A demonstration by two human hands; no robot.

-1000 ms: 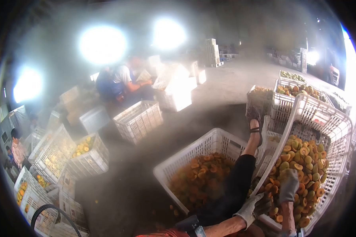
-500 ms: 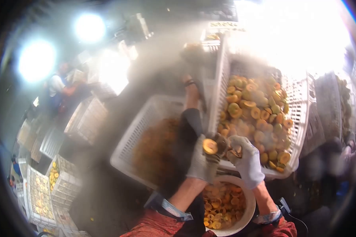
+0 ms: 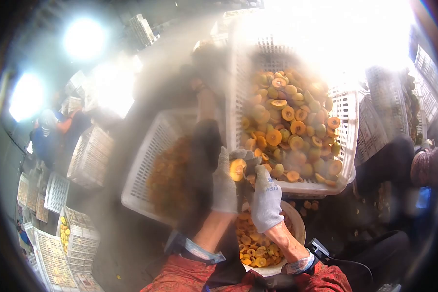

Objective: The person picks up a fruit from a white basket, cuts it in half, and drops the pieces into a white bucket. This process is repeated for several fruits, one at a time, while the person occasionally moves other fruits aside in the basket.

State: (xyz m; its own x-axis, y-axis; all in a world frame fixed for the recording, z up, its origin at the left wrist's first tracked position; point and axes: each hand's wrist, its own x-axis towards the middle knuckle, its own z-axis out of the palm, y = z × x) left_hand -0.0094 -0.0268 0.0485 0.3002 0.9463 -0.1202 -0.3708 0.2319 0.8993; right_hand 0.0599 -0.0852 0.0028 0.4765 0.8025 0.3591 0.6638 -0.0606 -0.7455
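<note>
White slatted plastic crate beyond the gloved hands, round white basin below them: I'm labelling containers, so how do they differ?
The rectangular white plastic crate has slotted walls; the round white basin shows a solid rim. The crate also looks larger than the basin. Both hold cut orange-fleshed fruit.

Your left hand is gloved in pale grey, your right hand in white with blue lettering. The halved fruit at your left hand shows a yellow-orange cut face. Beyond your right hand, the fruit halves mix greenish-yellow skin with orange flesh in a white crate. Below that hand, the off-white bowl frames orange and yellow pieces. Behind both hands, your 2 sleeves are patterned red, with pale blue cuffs.
</note>
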